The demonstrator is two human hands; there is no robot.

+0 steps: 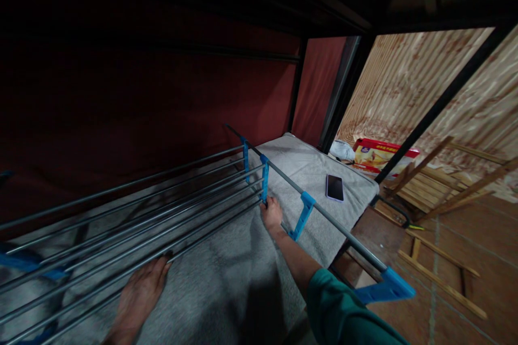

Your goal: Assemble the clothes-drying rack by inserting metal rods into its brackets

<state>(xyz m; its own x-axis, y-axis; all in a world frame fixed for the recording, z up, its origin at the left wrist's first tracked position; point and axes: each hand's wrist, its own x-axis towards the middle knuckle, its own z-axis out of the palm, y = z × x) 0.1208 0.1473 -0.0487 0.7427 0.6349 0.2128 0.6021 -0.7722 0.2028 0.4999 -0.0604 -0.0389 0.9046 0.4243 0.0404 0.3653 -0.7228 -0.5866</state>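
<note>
A folding drying rack of grey metal rods with blue plastic joints lies across a bed covered by a grey blanket. My right hand reaches forward and grips the rack at a blue joint near its far end. My left hand rests lower left, fingers stretched out against the nearest rods. A teal sleeve covers my right upper arm.
A phone lies face up on the blanket's far corner. Black bunk frame posts stand to the right. Beyond are a red and yellow box, a wooden chair, wooden slats on the tiled floor, and a dark red wall behind.
</note>
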